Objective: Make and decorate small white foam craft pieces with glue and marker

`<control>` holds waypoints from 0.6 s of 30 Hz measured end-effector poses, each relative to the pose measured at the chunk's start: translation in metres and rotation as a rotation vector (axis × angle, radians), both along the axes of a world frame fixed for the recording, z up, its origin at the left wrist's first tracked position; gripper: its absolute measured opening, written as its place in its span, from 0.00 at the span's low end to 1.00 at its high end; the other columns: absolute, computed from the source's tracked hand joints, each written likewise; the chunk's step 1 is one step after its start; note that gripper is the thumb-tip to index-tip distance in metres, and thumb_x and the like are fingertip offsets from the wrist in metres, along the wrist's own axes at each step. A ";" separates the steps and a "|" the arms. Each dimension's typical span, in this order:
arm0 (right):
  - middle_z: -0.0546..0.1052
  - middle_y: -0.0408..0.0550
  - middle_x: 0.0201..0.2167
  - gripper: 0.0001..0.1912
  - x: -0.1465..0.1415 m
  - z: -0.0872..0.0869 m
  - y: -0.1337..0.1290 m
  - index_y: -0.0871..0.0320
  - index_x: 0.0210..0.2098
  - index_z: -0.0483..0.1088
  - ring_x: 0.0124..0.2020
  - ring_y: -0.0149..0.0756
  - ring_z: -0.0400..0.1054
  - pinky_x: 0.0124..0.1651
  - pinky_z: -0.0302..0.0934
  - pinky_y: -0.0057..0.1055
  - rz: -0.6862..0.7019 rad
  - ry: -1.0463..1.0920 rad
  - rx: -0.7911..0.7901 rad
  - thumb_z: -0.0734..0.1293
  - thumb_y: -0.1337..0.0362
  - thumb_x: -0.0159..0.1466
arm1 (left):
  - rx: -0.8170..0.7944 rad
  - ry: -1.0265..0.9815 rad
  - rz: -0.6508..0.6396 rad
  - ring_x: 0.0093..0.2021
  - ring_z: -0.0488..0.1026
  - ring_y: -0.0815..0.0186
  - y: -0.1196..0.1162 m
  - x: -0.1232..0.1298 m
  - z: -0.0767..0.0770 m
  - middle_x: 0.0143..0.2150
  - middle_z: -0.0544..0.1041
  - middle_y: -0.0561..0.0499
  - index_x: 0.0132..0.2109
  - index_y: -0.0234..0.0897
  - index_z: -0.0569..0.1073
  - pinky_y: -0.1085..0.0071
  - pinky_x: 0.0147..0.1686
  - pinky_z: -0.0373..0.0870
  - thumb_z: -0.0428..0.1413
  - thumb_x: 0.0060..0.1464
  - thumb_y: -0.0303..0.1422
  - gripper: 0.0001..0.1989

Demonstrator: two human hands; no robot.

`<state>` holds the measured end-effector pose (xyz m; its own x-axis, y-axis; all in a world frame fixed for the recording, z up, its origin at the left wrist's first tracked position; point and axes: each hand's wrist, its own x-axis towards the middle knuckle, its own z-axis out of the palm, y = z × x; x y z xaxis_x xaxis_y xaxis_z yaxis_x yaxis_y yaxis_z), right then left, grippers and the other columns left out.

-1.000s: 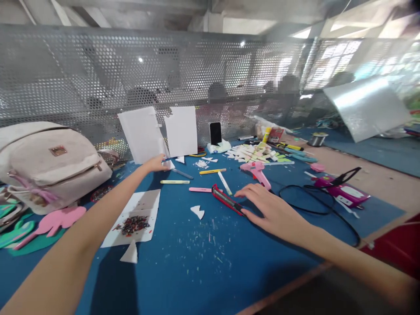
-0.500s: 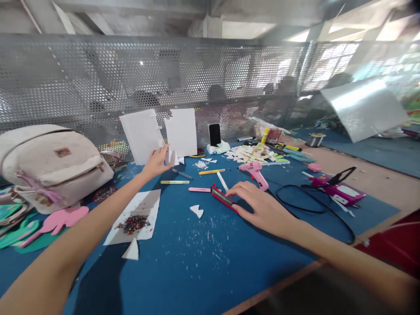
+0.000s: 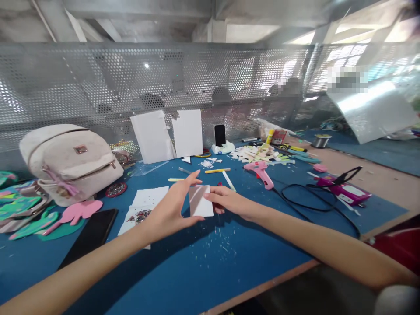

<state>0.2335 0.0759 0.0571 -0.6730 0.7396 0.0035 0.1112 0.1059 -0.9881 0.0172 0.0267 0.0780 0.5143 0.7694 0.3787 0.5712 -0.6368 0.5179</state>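
Card point(image 3: 201, 204) is between backpack point(image 3: 74, 168) and glue gun point(image 3: 261, 176).

And the right hand point(image 3: 231, 202) covers part of the white card point(image 3: 200, 205); the left forearm point(image 3: 101, 259) blocks the black slab's point(image 3: 95, 229) near end, the red object point(image 3: 398, 247) runs off frame right, shapes point(image 3: 221, 95) behind the mesh point(image 3: 121, 78) blur!

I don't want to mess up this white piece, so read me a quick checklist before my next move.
1. White piece held in the right hand: ok.
2. Left hand touching it: cannot tell; the hand is spread around its edge.
3. Pink glue gun lying apart from both hands: ok.
4. Black cable not touching the right forearm: cannot tell; it runs close by.
5. Tabletop free of scraps: not ok; small pale bits lie scattered.
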 end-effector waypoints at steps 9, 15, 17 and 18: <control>0.66 0.38 0.23 0.21 -0.026 0.001 -0.024 0.60 0.35 0.66 0.21 0.25 0.58 0.24 0.50 0.23 0.068 0.024 0.008 0.67 0.46 0.64 | -0.703 -0.094 0.186 0.38 0.76 0.65 -0.014 -0.019 -0.029 0.46 0.76 0.47 0.52 0.34 0.72 0.65 0.36 0.77 0.56 0.67 0.39 0.14; 0.67 0.38 0.24 0.20 -0.021 0.003 -0.027 0.60 0.34 0.65 0.21 0.25 0.58 0.25 0.51 0.23 0.128 -0.009 0.018 0.67 0.48 0.65 | -0.803 -0.033 0.200 0.16 0.63 0.74 -0.049 -0.060 -0.031 0.21 0.66 0.59 0.35 0.33 0.72 0.76 0.19 0.65 0.45 0.72 0.46 0.24; 0.67 0.39 0.25 0.19 -0.013 0.005 -0.024 0.60 0.33 0.64 0.23 0.26 0.59 0.26 0.52 0.24 0.184 -0.076 0.071 0.66 0.49 0.67 | -0.815 0.004 0.179 0.18 0.65 0.73 -0.076 -0.079 -0.038 0.21 0.68 0.58 0.34 0.33 0.72 0.75 0.20 0.67 0.44 0.71 0.46 0.25; 0.67 0.39 0.25 0.19 -0.009 0.005 -0.021 0.60 0.32 0.64 0.24 0.26 0.60 0.27 0.53 0.24 0.232 -0.126 0.108 0.65 0.50 0.67 | -0.823 0.025 0.167 0.24 0.71 0.71 -0.093 -0.088 -0.045 0.30 0.74 0.54 0.40 0.33 0.74 0.73 0.26 0.72 0.51 0.69 0.44 0.18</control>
<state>0.2240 0.0545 0.0624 -0.8246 0.5653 -0.0208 0.1930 0.2465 -0.9497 -0.0707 -0.0661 0.0334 0.3695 0.8621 -0.3468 0.6422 0.0329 0.7659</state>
